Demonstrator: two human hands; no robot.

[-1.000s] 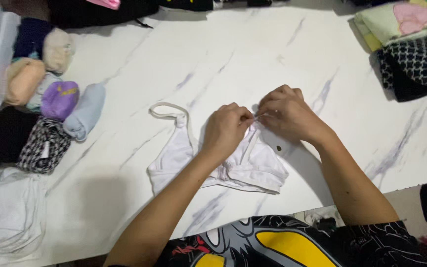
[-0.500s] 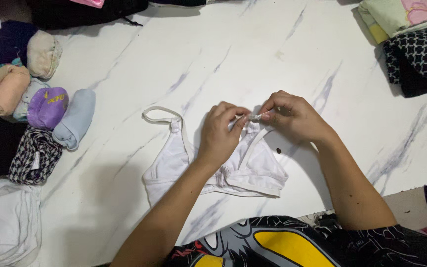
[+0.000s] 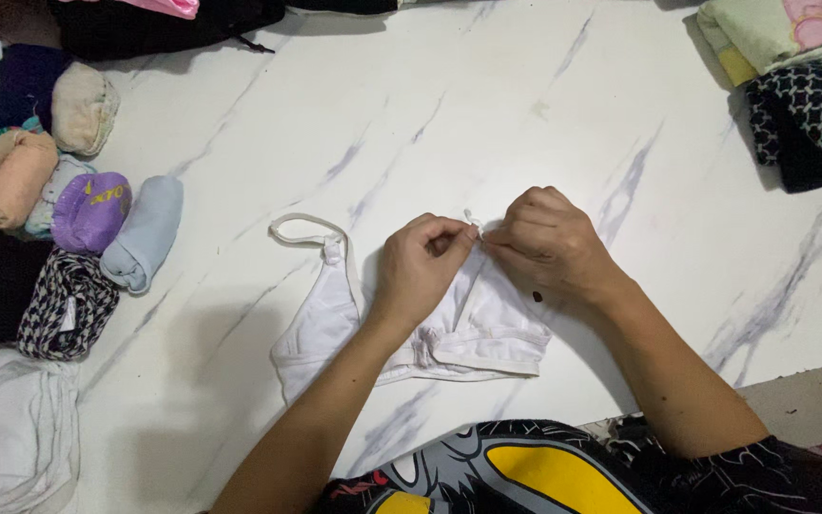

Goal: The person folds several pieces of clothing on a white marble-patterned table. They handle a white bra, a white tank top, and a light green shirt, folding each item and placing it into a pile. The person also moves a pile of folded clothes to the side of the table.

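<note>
L hand [image 3: 420, 271] & R hand [image 3: 549, 243] are pinching the white bra [image 3: 473, 328] strap shut-fingered; fabric's looking soft, light, limp.

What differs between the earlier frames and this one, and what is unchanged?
Little has changed. The left hand and right hand remain pinched together on the strap end of the white fabric bra, shifting only slightly with the camera's movement. The bra stays flat on the white marbled table, and the rolled garments at the left stay put.
</note>
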